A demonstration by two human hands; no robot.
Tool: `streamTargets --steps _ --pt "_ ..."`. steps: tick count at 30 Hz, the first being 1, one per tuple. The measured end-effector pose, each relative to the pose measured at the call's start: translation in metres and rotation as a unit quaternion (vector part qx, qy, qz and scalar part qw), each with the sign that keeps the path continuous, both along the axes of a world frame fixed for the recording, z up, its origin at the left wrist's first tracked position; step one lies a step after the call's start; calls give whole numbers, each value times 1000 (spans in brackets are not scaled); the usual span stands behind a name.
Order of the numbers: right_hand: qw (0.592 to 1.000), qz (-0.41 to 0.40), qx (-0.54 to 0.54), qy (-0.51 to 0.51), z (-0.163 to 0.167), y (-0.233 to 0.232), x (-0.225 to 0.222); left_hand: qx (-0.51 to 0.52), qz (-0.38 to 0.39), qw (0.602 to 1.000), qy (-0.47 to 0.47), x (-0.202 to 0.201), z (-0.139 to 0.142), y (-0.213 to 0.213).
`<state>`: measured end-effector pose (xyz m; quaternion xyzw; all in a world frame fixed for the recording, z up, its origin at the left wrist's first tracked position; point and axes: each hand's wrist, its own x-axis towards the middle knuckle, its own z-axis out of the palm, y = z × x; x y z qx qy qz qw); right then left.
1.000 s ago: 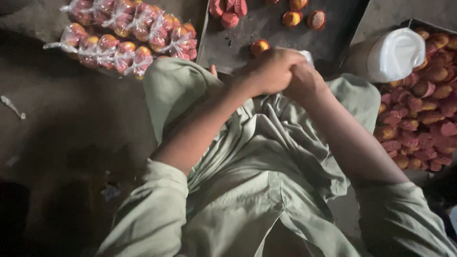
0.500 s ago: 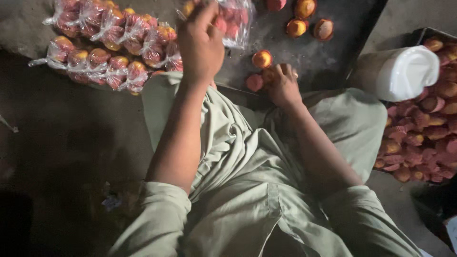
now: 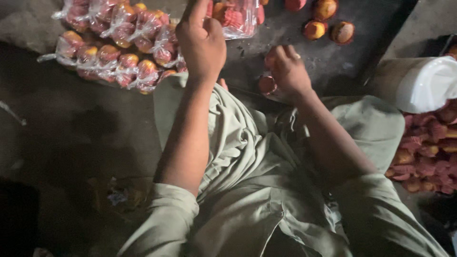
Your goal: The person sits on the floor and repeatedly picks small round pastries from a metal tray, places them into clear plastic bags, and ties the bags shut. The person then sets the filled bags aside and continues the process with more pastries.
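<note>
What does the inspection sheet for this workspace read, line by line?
Surface: dark tray ahead of the person's lap, on a rough grey floor.
Job's things: clear packet of red-orange pieces; one loose piece.
Clutter: stack of filled packets on the left; loose pieces at the tray's far end; white container; heap of red-orange pieces on the right.
Grippers: left hand raised, gripping the packet; right hand on the loose piece.
Cables: nothing seen.
Surroundings: dim; litter on the floor.

Dim light falls on a dark, dusty ground (image 3: 71, 143) with scattered litter (image 3: 116, 195).
</note>
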<state>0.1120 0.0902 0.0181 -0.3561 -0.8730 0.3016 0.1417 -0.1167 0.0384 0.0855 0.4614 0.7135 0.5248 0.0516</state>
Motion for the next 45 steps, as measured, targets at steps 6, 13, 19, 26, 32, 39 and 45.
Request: streamTargets --steps 6,13,19,26,32,39,45 --pt "992 123 -31 31 0 -24 13 -18 -14 1000 -16 -4 -5 -4" --pt "992 67 -97 -34 -11 -33 24 -10 -46 998 44 11 -16 5" --pt "747 -166 -463 447 73 -21 37 -31 -238 965 -110 23 -6 -3" --pt "952 -18 231 200 154 -58 60 -101 -374 915 -108 82 17 -22" --pt "992 49 17 -116 155 -58 102 -85 -394 915 -20 144 51 -38" --pt "993 66 34 -97 110 -52 152 -115 -457 882 -18 197 77 -36" --pt "992 -86 -90 -15 113 -118 233 -103 -486 868 24 308 94 -73"
